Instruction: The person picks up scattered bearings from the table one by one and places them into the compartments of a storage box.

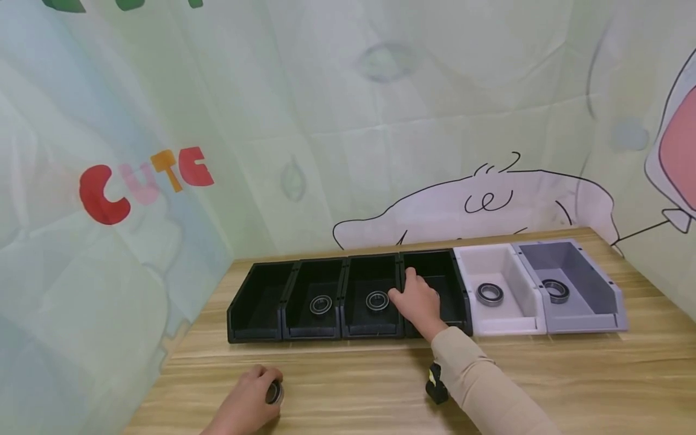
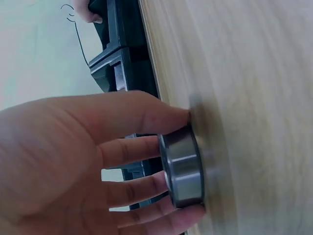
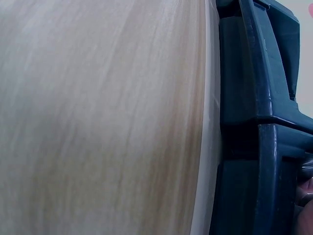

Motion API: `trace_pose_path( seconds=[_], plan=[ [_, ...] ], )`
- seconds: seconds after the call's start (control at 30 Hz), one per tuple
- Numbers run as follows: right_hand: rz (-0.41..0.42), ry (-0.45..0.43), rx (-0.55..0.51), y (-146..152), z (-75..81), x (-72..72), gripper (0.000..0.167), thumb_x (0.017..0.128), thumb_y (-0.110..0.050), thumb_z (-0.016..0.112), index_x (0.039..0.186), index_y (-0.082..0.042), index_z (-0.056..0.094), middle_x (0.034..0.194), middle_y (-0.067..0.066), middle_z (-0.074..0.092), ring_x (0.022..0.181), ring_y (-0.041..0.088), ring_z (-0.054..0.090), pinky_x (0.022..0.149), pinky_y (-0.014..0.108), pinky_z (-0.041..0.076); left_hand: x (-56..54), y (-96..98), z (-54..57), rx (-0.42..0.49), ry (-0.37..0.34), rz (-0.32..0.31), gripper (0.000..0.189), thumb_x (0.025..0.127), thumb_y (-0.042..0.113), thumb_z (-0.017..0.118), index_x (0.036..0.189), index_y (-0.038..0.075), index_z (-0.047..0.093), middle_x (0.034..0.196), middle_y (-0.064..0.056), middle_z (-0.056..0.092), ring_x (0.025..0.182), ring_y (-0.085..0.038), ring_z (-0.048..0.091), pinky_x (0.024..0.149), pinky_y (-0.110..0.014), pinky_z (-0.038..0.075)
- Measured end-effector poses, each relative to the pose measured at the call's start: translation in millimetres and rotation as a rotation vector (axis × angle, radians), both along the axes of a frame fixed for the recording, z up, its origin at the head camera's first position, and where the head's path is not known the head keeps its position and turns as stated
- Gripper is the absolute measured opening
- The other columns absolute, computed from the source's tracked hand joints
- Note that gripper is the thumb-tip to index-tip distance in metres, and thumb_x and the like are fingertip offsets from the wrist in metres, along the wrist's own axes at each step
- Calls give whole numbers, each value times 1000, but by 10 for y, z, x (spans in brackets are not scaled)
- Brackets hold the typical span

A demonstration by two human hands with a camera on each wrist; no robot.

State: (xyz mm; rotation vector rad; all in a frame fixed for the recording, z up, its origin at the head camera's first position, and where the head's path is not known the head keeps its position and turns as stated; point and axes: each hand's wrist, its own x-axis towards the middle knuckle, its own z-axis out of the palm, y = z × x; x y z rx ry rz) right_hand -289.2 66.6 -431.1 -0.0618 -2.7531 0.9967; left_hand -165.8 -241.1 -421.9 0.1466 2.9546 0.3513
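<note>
Low over the wooden table (image 1: 337,374), my left hand (image 1: 251,396) grips a ball bearing (image 1: 274,393). In the left wrist view, the thumb and fingers curl around the steel outer ring (image 2: 185,169), which stands on edge close to the tabletop. My right hand (image 1: 420,300) reaches into the fourth bin (image 1: 443,266) from the left, a black one, with its fingers bent downward. At the right wrist view's edge, its fingertips are against a shiny metal ring (image 3: 307,169), a bearing mostly hidden by the hand and the bin wall.
Bearings lie in the second black bin (image 1: 312,275), the third black bin (image 1: 372,272), the white bin (image 1: 492,263) and the grey bin (image 1: 560,257). The leftmost black bin (image 1: 266,296) shows a bare floor. A printed cloth (image 1: 304,121) hangs behind the row.
</note>
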Motion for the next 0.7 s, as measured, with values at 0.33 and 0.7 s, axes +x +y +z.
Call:
trace_pose_path(
  seconds=[0.33,0.7],
  plan=[
    [-7,-10,-1,11,-2,-3,57,82,-31,55,129,-1,43,117,19,58,83,32,58,78,49,46,-34,-1,-1,-28,-13,28,35,65,20,75,97,13,62,100,-14,55,88,-27,52,74,-44,46],
    [-4,-8,4,-10,-15,-5,57,82,-31,55,129,-1,42,118,20,58,82,31,58,77,50,46,1,-55,1,-7,21,16,33,65,19,74,94,14,62,94,-8,56,82,-21,53,73,-41,47]
  ],
)
